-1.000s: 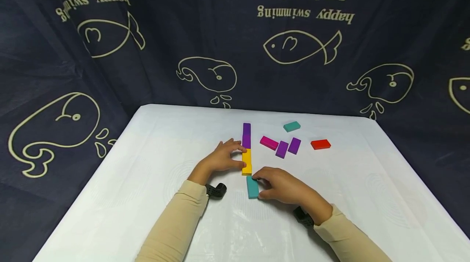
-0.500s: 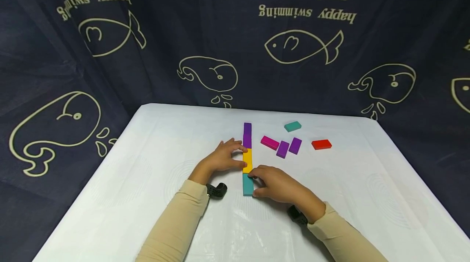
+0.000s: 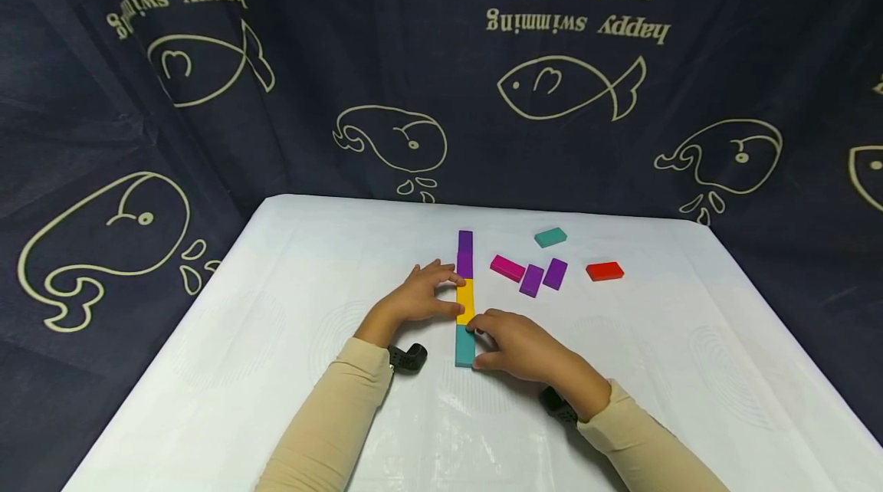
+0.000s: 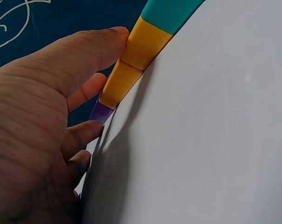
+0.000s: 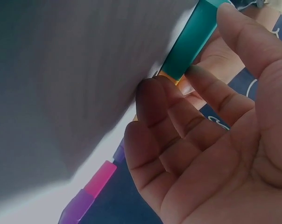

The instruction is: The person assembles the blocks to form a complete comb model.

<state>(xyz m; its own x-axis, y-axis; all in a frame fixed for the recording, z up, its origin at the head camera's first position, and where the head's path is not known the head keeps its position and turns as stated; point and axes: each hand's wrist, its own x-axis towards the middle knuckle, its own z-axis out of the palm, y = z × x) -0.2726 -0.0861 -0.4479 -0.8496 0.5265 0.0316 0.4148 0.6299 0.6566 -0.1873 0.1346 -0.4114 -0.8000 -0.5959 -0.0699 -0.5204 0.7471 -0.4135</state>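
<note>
A straight row of blocks [image 3: 467,299] is laid out on the white table [image 3: 310,247], with its near end formed by a teal block [image 3: 465,348]. The teal block is pinched by the right hand [image 3: 520,346], the thumb being set at its near corner and the index fingertip at its far corner; the other fingers are shown bent in the right wrist view. Against the far end of the teal block a yellow section [image 3: 467,296] is butted, and a seam across it is shown in the left wrist view. Its left side is touched by the thumb and index finger of the left hand [image 3: 416,300], which is held loosely spread, closed round nothing. The far end of the row is made up by a purple section [image 3: 465,247]; whether 1 or 2 blocks are joined there cannot be told for certain.

To the right of the row, 5 loose blocks are scattered: a magenta block [image 3: 507,268] just beside a purple block [image 3: 531,281], a 2nd purple block [image 3: 555,274] near it, a 2nd teal block [image 3: 550,237] farther back and a red block [image 3: 604,271] set apart. Both forearms are covered by beige sleeves [image 3: 331,415]. The table is backed by a dark cloth [image 3: 428,32], on which whales, fish and upside-down lettering are printed
</note>
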